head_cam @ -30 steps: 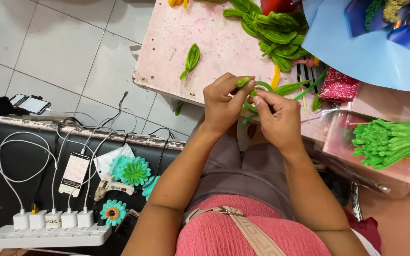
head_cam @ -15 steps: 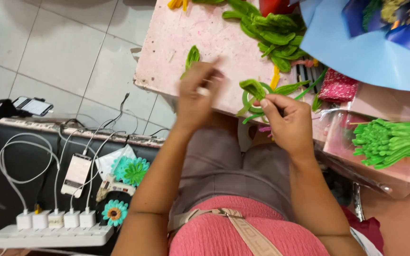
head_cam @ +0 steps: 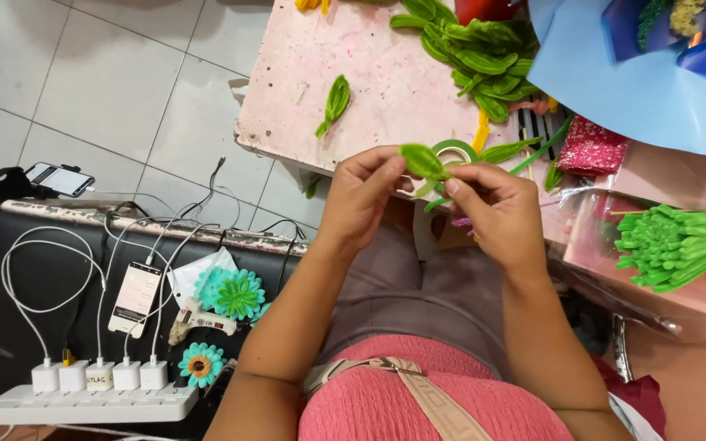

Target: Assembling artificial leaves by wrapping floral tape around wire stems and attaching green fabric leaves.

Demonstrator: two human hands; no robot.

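Note:
My left hand (head_cam: 361, 192) pinches a small green craft leaf (head_cam: 422, 160) by its near end, just in front of the pink worktable (head_cam: 369, 82). My right hand (head_cam: 496, 208) grips the same leaf's green stem from the other side, fingertips meeting at the leaf's base. A roll of green tape (head_cam: 453, 150) lies on the table right behind the leaf. One loose green leaf (head_cam: 335, 101) lies alone on the table to the left, and a pile of finished green leaves (head_cam: 471, 49) sits at the far edge.
A bundle of bright green stems (head_cam: 680, 245) lies in a clear bag at the right. Blue paper (head_cam: 639, 90) covers the far right. On the black surface at left: a power strip with chargers (head_cam: 96, 392), a phone (head_cam: 135, 298), teal fabric flowers (head_cam: 234, 294), a glue gun (head_cam: 194, 320).
My left hand reached out over the table toward the leaves, then came back holding a green leaf. Both hands now meet on it again, raised closer to me.

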